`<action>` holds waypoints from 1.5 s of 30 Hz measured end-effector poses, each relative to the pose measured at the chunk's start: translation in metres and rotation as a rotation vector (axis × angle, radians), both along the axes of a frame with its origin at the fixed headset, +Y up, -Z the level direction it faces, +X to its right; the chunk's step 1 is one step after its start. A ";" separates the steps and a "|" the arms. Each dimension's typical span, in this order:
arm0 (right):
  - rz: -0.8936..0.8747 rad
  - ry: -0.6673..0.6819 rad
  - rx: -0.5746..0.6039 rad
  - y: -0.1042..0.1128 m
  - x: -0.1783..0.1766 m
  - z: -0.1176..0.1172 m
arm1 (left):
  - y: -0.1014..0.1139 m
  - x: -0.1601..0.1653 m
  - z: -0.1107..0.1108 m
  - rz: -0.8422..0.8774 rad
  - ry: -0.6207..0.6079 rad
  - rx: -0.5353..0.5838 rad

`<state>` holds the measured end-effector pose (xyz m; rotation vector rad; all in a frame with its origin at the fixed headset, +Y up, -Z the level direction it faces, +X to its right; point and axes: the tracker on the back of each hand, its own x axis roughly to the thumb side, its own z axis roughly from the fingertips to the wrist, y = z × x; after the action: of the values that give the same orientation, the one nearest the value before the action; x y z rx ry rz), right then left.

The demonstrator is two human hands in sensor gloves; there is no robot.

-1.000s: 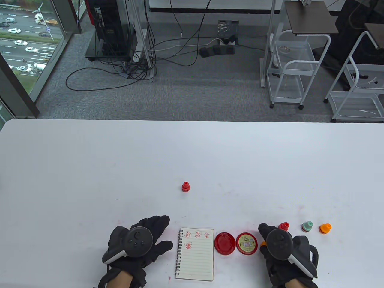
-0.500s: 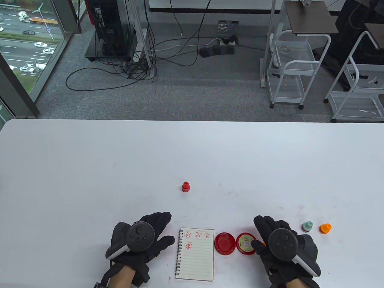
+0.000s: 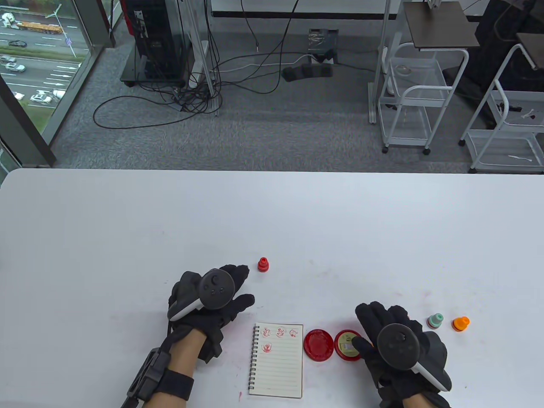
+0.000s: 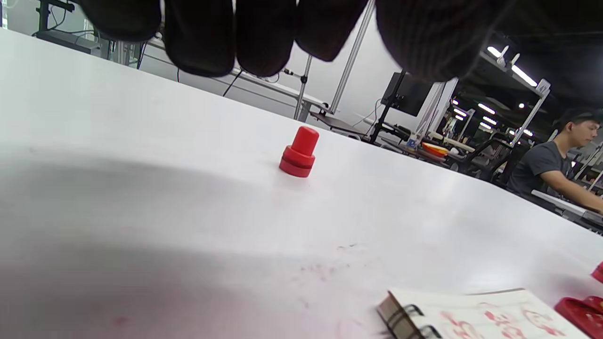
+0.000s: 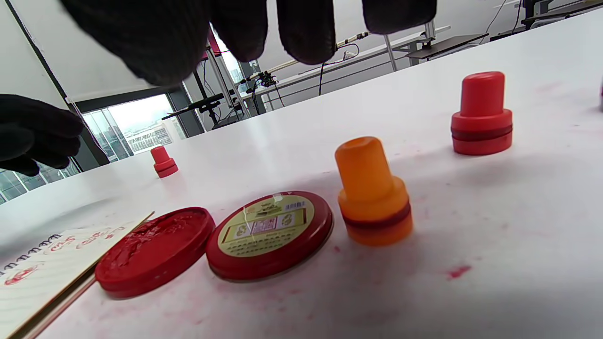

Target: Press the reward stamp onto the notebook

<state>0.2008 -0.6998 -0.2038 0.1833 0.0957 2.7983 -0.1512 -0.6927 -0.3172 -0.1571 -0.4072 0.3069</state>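
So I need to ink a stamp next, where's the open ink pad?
In the table view the ink pad lies near the front edge, right of the notebook, with its lid on its right.

table (image 3: 272, 212): we see plain white, with faint pink-red smudges toward the lower right of the table view
far stamp (image 3: 263, 264): we find it red all over
notebook (image 3: 278, 365): cream pages ruled with thin lines, black spiral binding, four red stamp prints near the top
ink pad (image 3: 318, 344): glossy red, we note
ink pad lid (image 3: 349, 345): red rim, yellow-green label
near stamp (image 5: 374, 193): orange with a dark red band
second red stamp (image 5: 481, 115): red, darker band
teal stamp (image 3: 435, 321): pale green
right orange stamp (image 3: 460, 324): we see orange
left hand (image 3: 212, 304): black glove, dark grey tracker
right hand (image 3: 397, 346): black glove, dark grey tracker
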 end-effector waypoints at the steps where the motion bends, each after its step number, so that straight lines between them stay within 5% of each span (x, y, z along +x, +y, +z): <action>1: 0.002 0.003 -0.011 -0.001 -0.001 0.000 | -0.002 0.004 -0.007 -0.014 -0.003 -0.013; 14: -0.027 -0.018 -0.005 0.000 0.003 0.000 | -0.021 0.038 -0.063 -0.166 0.035 -0.064; 26: -0.040 -0.055 0.022 0.002 0.009 0.000 | -0.045 0.050 -0.086 -0.214 0.093 -0.089; 37: -0.036 -0.050 0.018 0.002 0.009 0.002 | -0.051 0.049 -0.092 -0.175 0.115 -0.069; 45: -0.040 -0.009 0.036 0.002 0.003 0.003 | -0.014 0.023 -0.060 0.022 0.093 0.047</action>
<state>0.2037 -0.6980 -0.2008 0.1789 0.0392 2.7621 -0.1285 -0.7067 -0.3769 -0.0920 -0.3235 0.3251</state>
